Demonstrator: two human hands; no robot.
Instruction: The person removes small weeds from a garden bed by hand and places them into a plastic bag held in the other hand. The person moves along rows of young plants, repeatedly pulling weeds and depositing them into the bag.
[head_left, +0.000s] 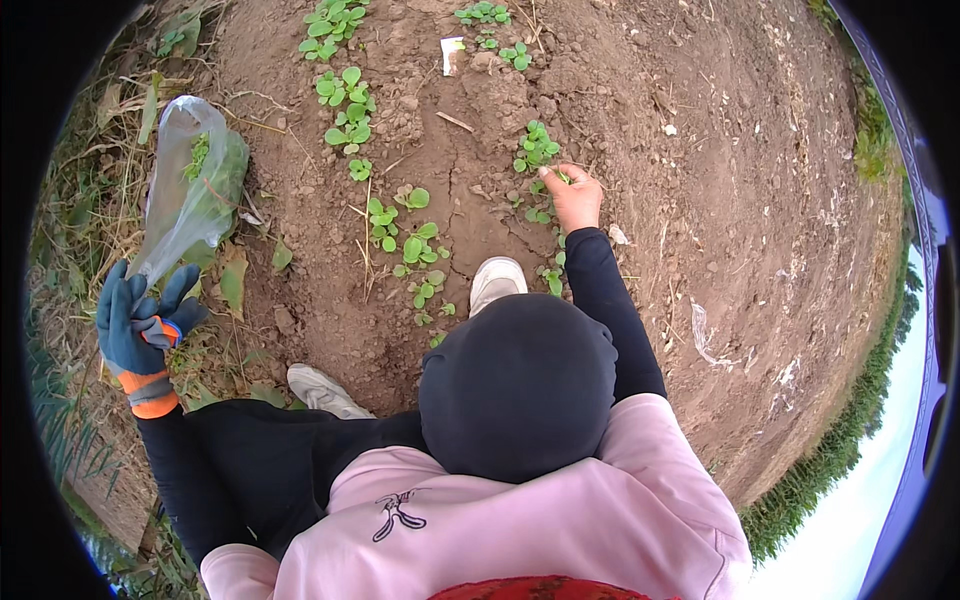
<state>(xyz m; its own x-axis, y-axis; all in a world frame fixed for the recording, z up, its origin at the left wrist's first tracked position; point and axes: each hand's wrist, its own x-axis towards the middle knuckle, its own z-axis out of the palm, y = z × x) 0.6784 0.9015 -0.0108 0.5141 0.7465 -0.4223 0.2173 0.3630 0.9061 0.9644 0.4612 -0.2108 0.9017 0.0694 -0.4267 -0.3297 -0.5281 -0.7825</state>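
Observation:
My left hand (146, 334), in a blue and grey rubber-coated work glove with an orange cuff, grips the gathered end of a clear plastic bag (176, 187). It also has a second, folded glove (161, 330) tucked in its fingers. Leafy greens lie inside the bag, which rests on the ground at the left. My bare right hand (576, 199) is at the right row of seedlings, thumb and fingers pinched on a bit of green, just below a leafy seedling cluster (535, 146).
Another row of seedlings (352, 112) runs down the left of the bare soil. A small white packet (451, 55) lies between the rows. Dry weeds (97, 172) border the left side. My pale shoes (498, 281) stand on the soil, and plastic scraps (703, 334) lie at the right.

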